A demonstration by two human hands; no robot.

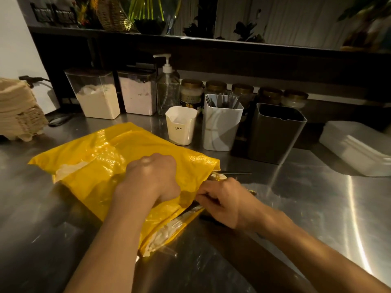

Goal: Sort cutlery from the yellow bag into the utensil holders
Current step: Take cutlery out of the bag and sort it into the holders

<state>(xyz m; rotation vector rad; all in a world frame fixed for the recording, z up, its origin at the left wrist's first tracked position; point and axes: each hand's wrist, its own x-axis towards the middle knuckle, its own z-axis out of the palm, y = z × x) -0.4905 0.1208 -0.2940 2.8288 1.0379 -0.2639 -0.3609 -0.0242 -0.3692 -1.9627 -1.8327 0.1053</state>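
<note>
Steel table (296, 208), dim light. Nearest me, the yellow bag (101, 166) lies flat on it, with its open end towards me and to the right. Clear-wrapped cutlery (171, 226) shows in the near corner of the mouth, half out.

Left grip (151, 176) sits on top of the bag, fingers curled down into the plastic, pinning the upper layer. Right grip (222, 199) is at the mouth, just beside the left one, fingers curled round what looks like a dark handle (191, 209). It's blurred and I can't count pieces. A thin dark utensil (237, 172) lies on the table, poking out from the far side of the mouth.

Progress, my read: early to middle. The bag looks bulky, so most of the load is probably inside.

Further back stand three holders in a row, touching or nearly so:
- The small white cup (181, 125) shows nothing inside.
- The white marbled holder (222, 123) has dark cutlery (222, 101) standing in it, so at least one batch is sorted.
- The dark grey holder (275, 132) has a dark interior and I can't tell its contents.

Left to do: pull this piece, drop it in the matching holder, repeat. The wrapped pieces may need a separate holder.

The bag is glossy, crinkled thin plastic, so it will probably slide unless pinned.
</note>
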